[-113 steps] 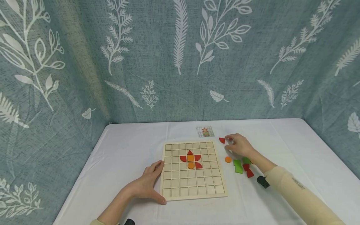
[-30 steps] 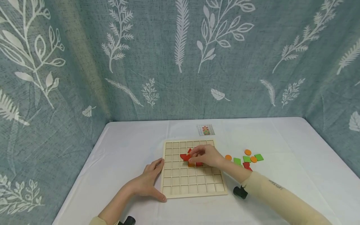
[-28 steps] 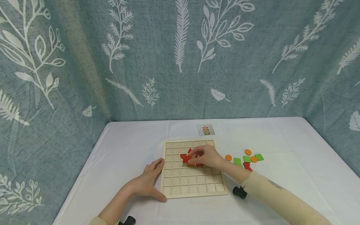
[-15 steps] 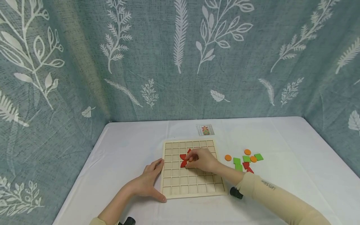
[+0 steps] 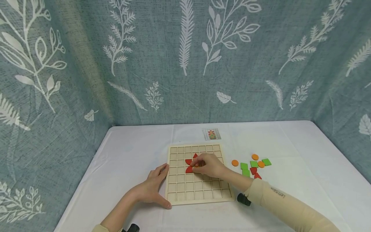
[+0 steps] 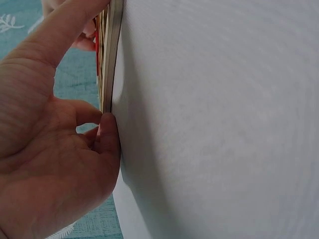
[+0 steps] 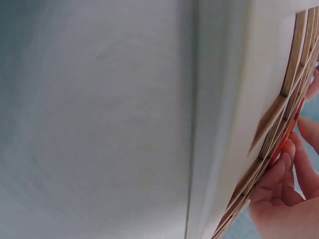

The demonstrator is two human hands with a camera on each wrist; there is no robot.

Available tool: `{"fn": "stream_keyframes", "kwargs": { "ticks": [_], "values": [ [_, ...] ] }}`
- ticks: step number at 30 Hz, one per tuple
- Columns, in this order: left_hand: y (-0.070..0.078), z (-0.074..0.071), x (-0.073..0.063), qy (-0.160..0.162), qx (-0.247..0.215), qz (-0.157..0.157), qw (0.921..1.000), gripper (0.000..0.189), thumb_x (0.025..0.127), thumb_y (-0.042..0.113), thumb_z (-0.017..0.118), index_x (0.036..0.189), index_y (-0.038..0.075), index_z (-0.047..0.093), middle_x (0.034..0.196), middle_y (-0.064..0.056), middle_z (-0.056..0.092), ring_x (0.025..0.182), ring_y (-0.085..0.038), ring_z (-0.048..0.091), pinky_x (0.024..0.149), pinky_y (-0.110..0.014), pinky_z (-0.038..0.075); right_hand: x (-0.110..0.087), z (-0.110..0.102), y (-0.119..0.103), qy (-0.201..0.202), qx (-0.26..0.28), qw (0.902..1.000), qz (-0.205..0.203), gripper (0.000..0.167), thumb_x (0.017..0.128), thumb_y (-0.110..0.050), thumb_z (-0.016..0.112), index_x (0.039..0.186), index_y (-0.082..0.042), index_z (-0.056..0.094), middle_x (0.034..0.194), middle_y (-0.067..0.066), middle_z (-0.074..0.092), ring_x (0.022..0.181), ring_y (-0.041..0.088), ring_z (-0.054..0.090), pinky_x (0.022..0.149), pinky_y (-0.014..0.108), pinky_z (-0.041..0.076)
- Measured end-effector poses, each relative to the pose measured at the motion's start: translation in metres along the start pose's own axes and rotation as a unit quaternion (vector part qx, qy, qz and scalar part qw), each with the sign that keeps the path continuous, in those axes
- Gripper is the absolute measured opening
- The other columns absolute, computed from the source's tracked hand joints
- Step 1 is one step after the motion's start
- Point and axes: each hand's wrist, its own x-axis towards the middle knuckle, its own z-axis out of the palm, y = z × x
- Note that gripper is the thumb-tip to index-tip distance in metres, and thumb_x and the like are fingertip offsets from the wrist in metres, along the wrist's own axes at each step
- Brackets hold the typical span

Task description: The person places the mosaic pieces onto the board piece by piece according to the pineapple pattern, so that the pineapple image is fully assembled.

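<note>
A square wooden grid board (image 5: 203, 195) lies on the table. My left hand (image 5: 150, 187) rests along its left edge, thumb (image 6: 75, 22) near the front corner and fingers lying against the side. Over the board's middle, my right hand (image 5: 210, 166) has its bent thumb and index finger at a red quarter-circle tile (image 5: 189, 169), which lies in a cell. Above that tile sit another red quarter-circle tile (image 5: 188, 162) and a red triangle tile (image 5: 195, 155). Between thumb and index finger an orange tile (image 5: 197, 165) shows; the right hand hides other tiles.
Right of the board lie loose tiles: several green squares (image 5: 266, 161), orange discs (image 5: 235, 163) and red tiles (image 5: 257, 176). A small pattern card (image 5: 211, 134) lies behind the board. A patterned curtain (image 5: 162, 64) hangs behind the white table (image 5: 139, 145).
My right hand has moved left from the loose tiles to the board with a red quarter-circle tile. That tile now lies in a cell below the left red one. My left hand stays put.
</note>
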Motion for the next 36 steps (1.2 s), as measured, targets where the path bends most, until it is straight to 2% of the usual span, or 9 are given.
{"fn": "stream_keyframes", "kwargs": {
  "ticks": [8,12,17,20,26,31,36],
  "values": [
    [0.0,0.001,0.0,0.002,-0.002,0.006,1.0,0.135,0.054,0.038,0.095,0.154,-0.004,0.014,0.16,-0.02,0.009,0.14,-0.039,0.016,0.108,-0.063,0.024,-0.002,-0.001,0.002,0.008,-0.005,0.9999,-0.013,0.009,0.087,-0.012,0.074,0.096,-0.01,0.076,0.08,-0.009,0.061,0.065,0.006,0.048,0.057,0.022,0.041],
    [-0.001,0.002,0.001,0.004,-0.001,0.007,1.0,0.136,0.053,0.039,0.095,0.154,-0.004,0.014,0.16,-0.019,0.009,0.139,-0.038,0.017,0.108,-0.063,0.024,-0.003,-0.004,0.002,0.01,0.003,0.9999,-0.003,0.013,0.089,-0.013,0.071,0.101,-0.01,0.075,0.086,-0.007,0.066,0.071,0.006,0.052,0.062,0.022,0.045],
    [-0.002,0.004,0.002,0.008,0.005,0.005,0.9999,0.136,0.052,0.04,0.095,0.154,-0.004,0.015,0.16,-0.02,0.01,0.139,-0.038,0.018,0.108,-0.063,0.025,-0.005,-0.012,0.005,0.026,0.048,0.9976,0.043,0.013,0.092,-0.018,0.068,0.101,-0.013,0.075,0.092,-0.006,0.069,0.077,0.009,0.06,0.068,0.027,0.05],
    [-0.002,0.003,0.002,0.009,0.002,0.005,0.9999,0.136,0.052,0.04,0.095,0.154,-0.004,0.015,0.16,-0.02,0.01,0.139,-0.039,0.017,0.108,-0.063,0.024,-0.006,-0.02,0.01,0.038,0.089,0.9927,0.072,0.016,0.092,-0.022,0.068,0.103,-0.012,0.074,0.092,-0.003,0.07,0.076,0.014,0.063,0.068,0.03,0.051],
    [-0.002,0.002,0.002,0.007,0.001,0.006,1.0,0.136,0.053,0.039,0.095,0.154,-0.004,0.014,0.159,-0.02,0.009,0.139,-0.039,0.017,0.108,-0.063,0.024,-0.016,-0.037,0.022,0.05,0.139,0.9826,0.112,0.023,0.093,-0.021,0.067,0.111,-0.007,0.071,0.101,0.003,0.071,0.083,0.017,0.064,0.074,0.033,0.051],
    [-0.002,0.0,0.003,0.006,0.002,0.003,1.0,0.136,0.053,0.039,0.095,0.154,-0.004,0.015,0.16,-0.02,0.009,0.14,-0.039,0.017,0.108,-0.063,0.025,-0.027,-0.051,0.031,0.063,0.151,0.9761,0.143,0.026,0.092,-0.019,0.067,0.114,-0.003,0.069,0.101,0.006,0.071,0.084,0.018,0.064,0.074,0.031,0.051],
    [-0.002,-0.002,0.004,0.003,0.0,0.002,1.0,0.135,0.053,0.039,0.095,0.154,-0.003,0.014,0.16,-0.019,0.009,0.139,-0.038,0.017,0.107,-0.063,0.025,-0.041,-0.069,0.044,0.087,0.149,0.9688,0.177,0.031,0.091,-0.023,0.068,0.116,-0.004,0.068,0.101,0.005,0.069,0.081,0.018,0.061,0.065,0.03,0.049]
  ]
}}
